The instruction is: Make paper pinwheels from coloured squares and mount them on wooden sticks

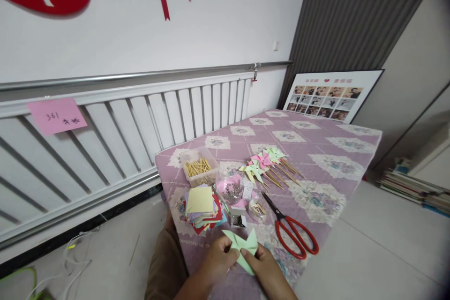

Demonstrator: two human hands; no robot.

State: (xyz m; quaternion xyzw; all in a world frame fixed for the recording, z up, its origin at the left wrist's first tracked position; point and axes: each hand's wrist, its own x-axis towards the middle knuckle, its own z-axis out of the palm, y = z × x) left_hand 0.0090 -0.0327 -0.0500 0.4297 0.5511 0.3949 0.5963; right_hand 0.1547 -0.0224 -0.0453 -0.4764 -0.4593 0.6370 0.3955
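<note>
In the head view, the left fingers (232, 257) and right fingers (247, 255) are both pinching the green paper (242, 243), which is sitting between them, above the surface (246, 140). For a clean hold, the thumbs should probably be pressing lightly near the paper's middle, with the other fingers supporting from behind; squeezing too hard could be flattening the bent parts or leaving stray creases. The paper is showing a pale, even mint colour, its points spreading up past the fingers on both sides and one tip reaching below the thumbs, which are partly covering its middle. Just ahead of the fingers, a small box (238, 220) is standing; scissors (280, 216) are lying ahead and rightward, pinwheels (262, 161) farther off.
</note>
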